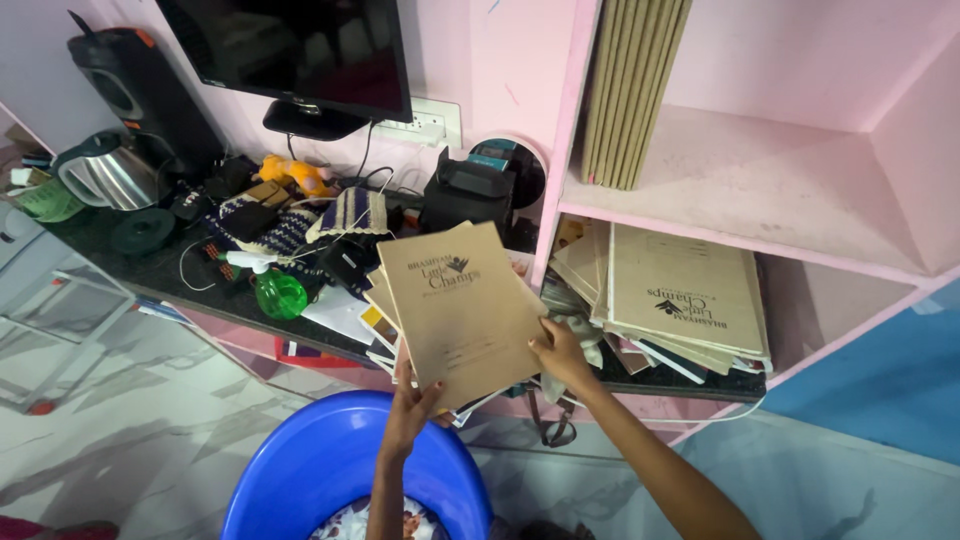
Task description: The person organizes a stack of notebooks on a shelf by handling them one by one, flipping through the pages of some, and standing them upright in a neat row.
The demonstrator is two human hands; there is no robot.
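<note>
Currently mid-sort | left hand [408, 402] grips bottom edge of brown notebook stack [455, 305] at frame centre | right hand [562, 352] closed on its right edge | upper shelf: few upright notebooks [632, 90] placed | lower-shelf pile [680, 300] right of centre remains.

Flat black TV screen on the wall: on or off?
Looks off: the flat black TV screen is uniformly dark, showing only faint reflections and no picture.
</note>
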